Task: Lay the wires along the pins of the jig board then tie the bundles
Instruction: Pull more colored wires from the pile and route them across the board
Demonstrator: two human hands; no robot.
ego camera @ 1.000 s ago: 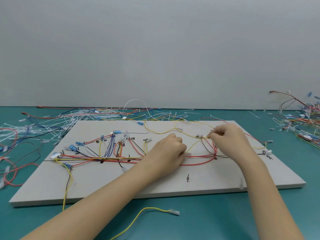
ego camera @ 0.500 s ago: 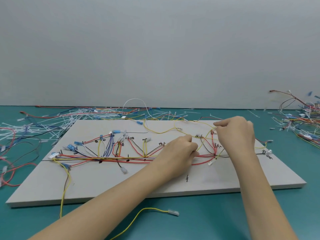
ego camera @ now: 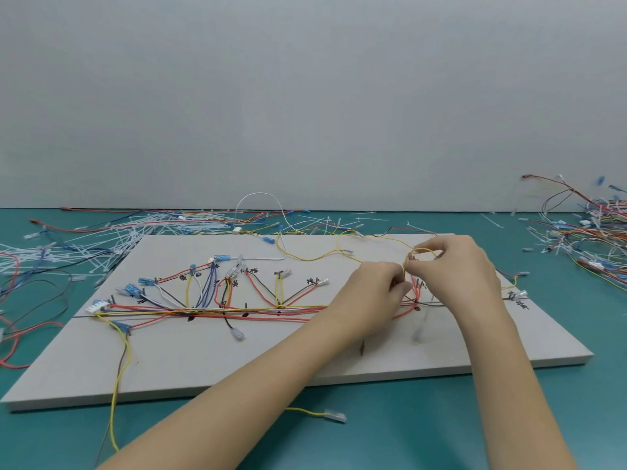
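A grey jig board [ego camera: 169,364] lies on the teal table, with a bundle of red, yellow, blue and white wires [ego camera: 217,310] running left to right along its pins. At the board's right part a yellow wire [ego camera: 420,251] forms a small loop. My right hand [ego camera: 454,269] pinches that loop at its left end. My left hand [ego camera: 376,293] sits just left of it with curled fingers pinching the same yellow wire near the red wires [ego camera: 412,296]. A pale cable tie [ego camera: 419,329] hangs below the hands.
Loose white cable ties and wires [ego camera: 101,232] are heaped behind the board at left. Another tangle of wires [ego camera: 590,232] lies at the far right. A yellow wire with a clear terminal [ego camera: 334,416] rests on the table in front of the board.
My left hand has moved right and up to meet the right hand. The yellow wire, earlier stretched out, is now bent into a small loop between the hands.
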